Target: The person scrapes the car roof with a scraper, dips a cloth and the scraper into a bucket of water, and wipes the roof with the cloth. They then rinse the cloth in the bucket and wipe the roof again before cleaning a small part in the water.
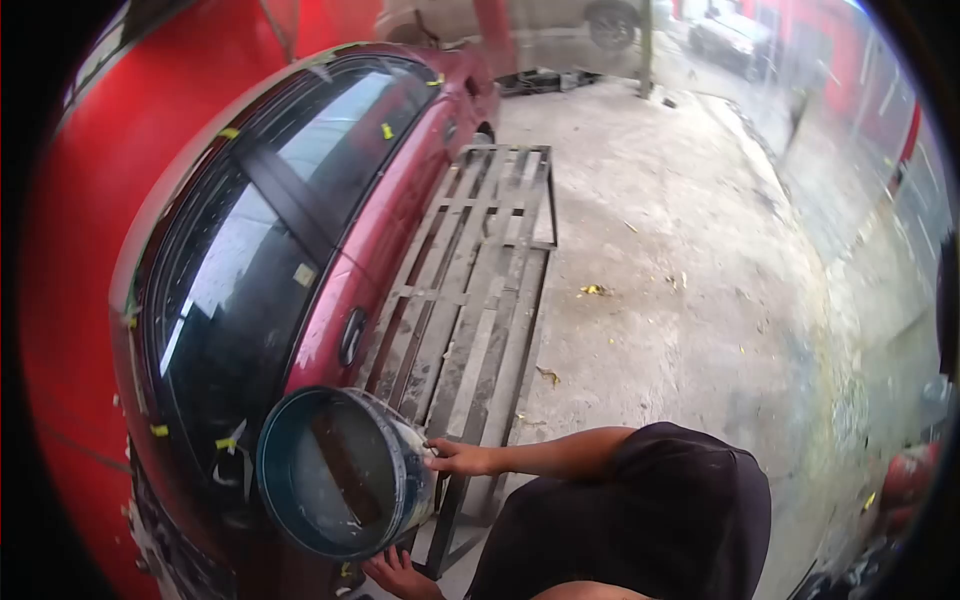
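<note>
A dark blue bucket (272, 480) tilts toward me near the close end of a slatted bench, its mouth facing up. Cloudy grey liquid (375, 450) fills part of it, and a brown flat strip (345, 470) lies across the inside. My right hand (460, 457) has its fingers closed at the bucket's pale, paint-marked outer side, close to the wire handle. Just below the lower rim, my left hand (398, 577) is open with fingers apart, fingertips close to the bucket. Part of my left forearm is cut off by the frame.
A red car (385, 215) with bits of yellow tape on its windows stands along the left. Beside it runs the slatted metal bench (480, 270). Concrete floor (660, 250) with scraps stretches to the right. Other vehicles (735, 45) stand at the back.
</note>
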Demonstrator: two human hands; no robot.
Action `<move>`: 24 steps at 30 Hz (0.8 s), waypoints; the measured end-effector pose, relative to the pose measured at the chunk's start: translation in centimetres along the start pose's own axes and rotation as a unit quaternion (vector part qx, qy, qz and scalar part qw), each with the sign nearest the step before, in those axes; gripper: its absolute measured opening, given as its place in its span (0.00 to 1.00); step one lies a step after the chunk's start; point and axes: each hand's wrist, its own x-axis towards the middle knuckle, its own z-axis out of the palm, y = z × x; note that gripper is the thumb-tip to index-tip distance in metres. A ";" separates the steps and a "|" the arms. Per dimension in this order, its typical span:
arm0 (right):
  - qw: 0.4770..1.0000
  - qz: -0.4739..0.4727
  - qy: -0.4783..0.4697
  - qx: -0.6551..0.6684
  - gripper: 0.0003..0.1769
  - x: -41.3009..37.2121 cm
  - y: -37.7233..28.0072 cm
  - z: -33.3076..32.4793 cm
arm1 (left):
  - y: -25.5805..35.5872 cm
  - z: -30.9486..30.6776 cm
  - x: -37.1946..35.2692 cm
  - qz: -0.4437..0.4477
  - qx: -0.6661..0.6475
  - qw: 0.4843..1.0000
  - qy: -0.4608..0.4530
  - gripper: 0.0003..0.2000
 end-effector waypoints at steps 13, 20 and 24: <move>0.854 -0.449 -0.086 -0.248 0.40 -7.0 -14.8 0.1 | 6.7 0.4 -3.8 0.376 0.351 0.855 0.072 0.17; 0.745 -0.538 0.034 -0.392 0.17 -3.7 -21.4 1.3 | 8.8 -1.9 2.6 0.475 0.440 0.761 0.047 0.14; 0.670 -0.623 0.096 -0.394 0.18 -1.5 -25.5 2.6 | 9.2 -1.3 6.0 0.461 0.259 0.849 -0.008 0.13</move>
